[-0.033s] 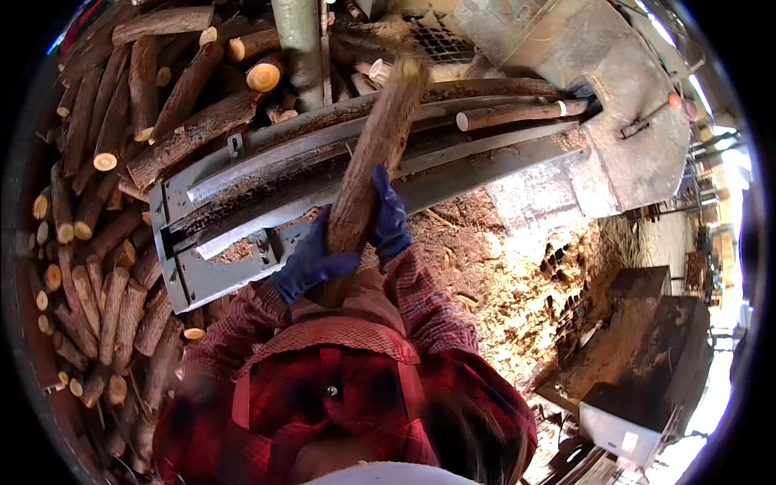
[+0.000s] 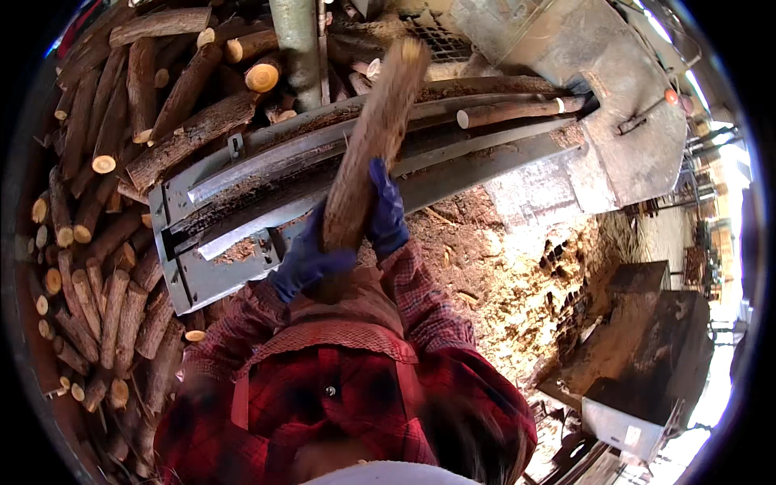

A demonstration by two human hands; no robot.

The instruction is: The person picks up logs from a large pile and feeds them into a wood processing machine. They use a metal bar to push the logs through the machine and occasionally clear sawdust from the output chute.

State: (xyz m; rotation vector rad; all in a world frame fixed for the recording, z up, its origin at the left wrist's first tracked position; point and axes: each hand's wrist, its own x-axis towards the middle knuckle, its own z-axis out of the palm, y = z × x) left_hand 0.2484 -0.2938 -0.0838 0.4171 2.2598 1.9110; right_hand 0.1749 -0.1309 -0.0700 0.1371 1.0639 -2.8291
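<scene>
I hold a bark-covered log (image 2: 376,133) slantwise in front of me, its far end raised over the metal trough and its near end close to my apron. My left hand (image 2: 309,257), in a blue glove, is closed round the near end from the left and below; it is slightly blurred. Against the log's right side my right hand (image 2: 388,212), also blue-gloved, grips with the thumb side up. Beyond the log, a peeled pale log (image 2: 517,113) lies in the metal trough (image 2: 283,179), its far end going into the machine housing (image 2: 610,97).
A large pile of logs (image 2: 121,311) fills the left side. Behind the trough stands an upright post (image 2: 297,56). Bark and wood shavings (image 2: 517,283) cover the floor at right. A dark metal box (image 2: 647,356) sits at lower right. The housing has a red-knobbed lever (image 2: 670,96).
The log in my hands has risen a little and shifted slightly left, both hands moving with it. The peeled log in the trough looks unmoved.
</scene>
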